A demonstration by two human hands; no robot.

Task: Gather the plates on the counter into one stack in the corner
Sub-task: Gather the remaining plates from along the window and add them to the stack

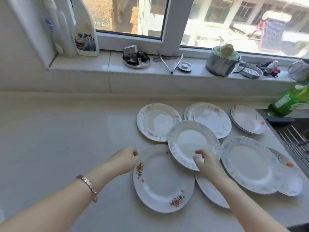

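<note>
R grip (pixel 207 162) pinches blue-speckled plate (pixel 190 139) rim; L grip (pixel 124 160) curled at orange-flower plate (pixel 160 180) edge, hold unclear.

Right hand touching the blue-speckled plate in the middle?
Cannot tell. Head view: the right hand has fingers curled over the near rim of the blue-speckled plate, but neither contact nor a gap shows.

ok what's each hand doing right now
Left hand: fingers curled at the rim of the orange-flower plate; grip cannot be told.
Right hand: pinching the near rim of the middle blue-speckled plate.
</note>
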